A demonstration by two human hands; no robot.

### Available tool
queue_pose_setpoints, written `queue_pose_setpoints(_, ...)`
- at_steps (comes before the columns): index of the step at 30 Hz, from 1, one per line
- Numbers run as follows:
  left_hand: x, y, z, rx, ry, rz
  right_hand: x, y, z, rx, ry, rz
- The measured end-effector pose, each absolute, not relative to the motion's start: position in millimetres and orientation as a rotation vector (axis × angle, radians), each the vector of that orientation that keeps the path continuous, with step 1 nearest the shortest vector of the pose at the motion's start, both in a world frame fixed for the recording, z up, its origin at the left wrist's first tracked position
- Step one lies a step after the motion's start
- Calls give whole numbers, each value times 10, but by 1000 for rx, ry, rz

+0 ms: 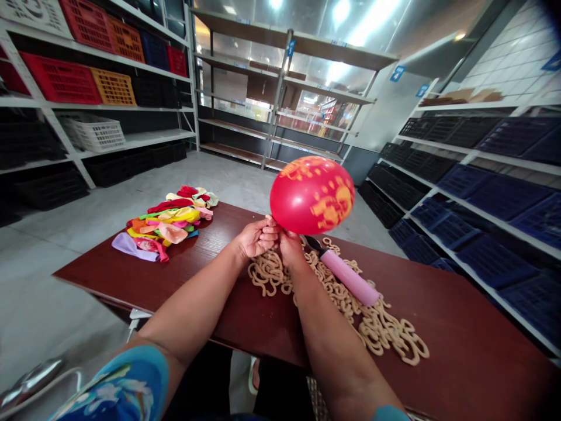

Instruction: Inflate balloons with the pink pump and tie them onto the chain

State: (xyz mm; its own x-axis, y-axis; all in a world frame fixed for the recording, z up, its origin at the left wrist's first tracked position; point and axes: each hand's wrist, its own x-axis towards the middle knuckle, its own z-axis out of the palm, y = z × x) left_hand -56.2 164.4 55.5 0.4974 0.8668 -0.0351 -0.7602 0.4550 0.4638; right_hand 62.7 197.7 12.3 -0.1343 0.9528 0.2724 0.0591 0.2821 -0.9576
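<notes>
An inflated red balloon (298,199) with a yellow-orange print hangs above the far edge of the table, tilted to the right. At its lower left end, my left hand (258,237) pinches the neck with curled fingers. My right hand (289,244) is closed at the same spot, right beside the left one; the neck itself is hidden by the fingers. Below and to the right, a pink balloon hand pump (350,276) with a black end lies on a heap of beige ring-shaped and curled pieces (381,327). Both hands are above the left part of this heap.
A pile of limp balloons (170,219) in many colours lies on the left of the brown table (442,292). Shelving with coloured crates (61,76) stands at left, a metal rack (276,99) at the back, and shelves of dark blue crates (464,204) at right.
</notes>
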Motion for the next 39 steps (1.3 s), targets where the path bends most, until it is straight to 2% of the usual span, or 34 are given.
queue_pose_setpoints(6, -536, 1721, 534, 646, 703, 1143, 626, 1954, 186, -1010, -1227, 1172)
queue_pose_setpoints(11, -545, 1801, 413, 1081, 1365, 1393, 632, 1889, 263, -978, -1397, 1099)
queue_pose_setpoints(15, -608, 1853, 321, 1446, 1708, 1412, 656, 1856, 302, -904, -1541, 1121)
queue_pose_setpoints(20, -563, 1837, 310, 1498, 1675, 1453, 723, 1869, 340, -881, -1751, 987)
queue_pose_setpoints(25, -469, 1825, 297, 1557, 1599, 1437, 760, 1889, 378, -838, -1778, 624)
queue_pose_setpoints(34, -464, 1814, 247, 1665, 1480, 1457, 743, 1886, 408, -925, -1462, 1158)
queue_pose_setpoints(39, -453, 1801, 254, 1764, 1506, 1438, 760, 1901, 407, -919, -1490, 1124)
